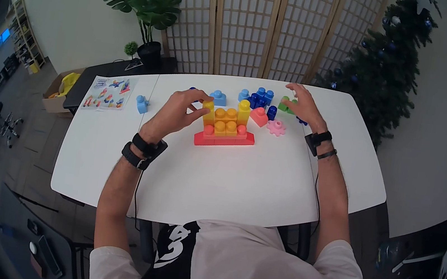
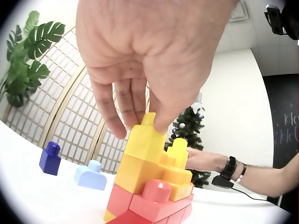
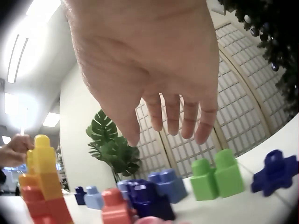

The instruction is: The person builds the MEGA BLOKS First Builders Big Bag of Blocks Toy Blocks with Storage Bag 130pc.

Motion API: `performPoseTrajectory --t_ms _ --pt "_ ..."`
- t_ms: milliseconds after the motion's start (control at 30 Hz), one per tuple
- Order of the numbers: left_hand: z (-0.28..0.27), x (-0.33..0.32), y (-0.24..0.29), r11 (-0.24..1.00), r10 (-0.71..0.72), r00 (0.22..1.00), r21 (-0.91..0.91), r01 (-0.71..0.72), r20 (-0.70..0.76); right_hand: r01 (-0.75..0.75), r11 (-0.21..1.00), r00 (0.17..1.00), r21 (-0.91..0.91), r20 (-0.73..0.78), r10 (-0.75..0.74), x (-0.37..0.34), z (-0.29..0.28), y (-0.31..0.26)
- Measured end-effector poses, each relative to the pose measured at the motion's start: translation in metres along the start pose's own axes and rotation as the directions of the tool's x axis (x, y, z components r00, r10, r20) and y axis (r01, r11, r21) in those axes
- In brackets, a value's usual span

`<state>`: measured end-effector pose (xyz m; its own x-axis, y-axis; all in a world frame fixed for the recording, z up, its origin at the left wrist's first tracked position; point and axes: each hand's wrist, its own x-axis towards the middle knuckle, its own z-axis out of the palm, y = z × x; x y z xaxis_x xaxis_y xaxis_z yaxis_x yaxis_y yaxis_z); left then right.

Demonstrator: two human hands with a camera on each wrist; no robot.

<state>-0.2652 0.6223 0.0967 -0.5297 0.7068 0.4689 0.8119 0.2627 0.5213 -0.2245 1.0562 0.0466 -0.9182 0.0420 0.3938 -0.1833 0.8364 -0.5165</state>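
A stepped build of toy building blocks [image 1: 225, 127] stands on the white table, red at the base, orange in the middle and a yellow block on top at each end. My left hand [image 1: 172, 112] pinches the left yellow block [image 2: 145, 142] near its stud, between thumb and fingers. The right yellow block [image 1: 244, 113] stands untouched by that hand. Over at the right, my right hand [image 1: 307, 109] hovers with loosely bent fingers and holds nothing. Below it in the right wrist view are a green double block [image 3: 216, 176] and a dark blue gear-like piece [image 3: 274, 172].
Behind the build lie blue blocks [image 1: 263, 96], a salmon block [image 1: 259, 117] and a pink gear-like piece [image 1: 276, 127]. A light blue block [image 1: 141, 104] sits at the left beside a printed picture sheet [image 1: 108, 93]. Cables trail from both wrists over the table's front edge.
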Motion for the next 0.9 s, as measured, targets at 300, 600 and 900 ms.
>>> performPoseTrajectory --t_ms 300,600,900 --pt "0.0 0.001 0.002 1.0 -0.013 1.0 -0.001 0.013 0.005 -0.052 0.981 0.997 -0.188 0.05 0.062 0.004 0.01 0.048" --pt "-0.004 0.001 0.001 0.998 -0.064 0.997 -0.01 0.064 0.031 0.063 0.996 0.994 -0.062 -0.081 -0.068 0.016 -0.024 -0.008" --pt "-0.006 0.013 0.034 0.998 0.058 0.991 -0.031 -0.062 -0.121 0.412 0.898 0.905 0.15 0.047 -0.423 0.017 -0.038 -0.158"
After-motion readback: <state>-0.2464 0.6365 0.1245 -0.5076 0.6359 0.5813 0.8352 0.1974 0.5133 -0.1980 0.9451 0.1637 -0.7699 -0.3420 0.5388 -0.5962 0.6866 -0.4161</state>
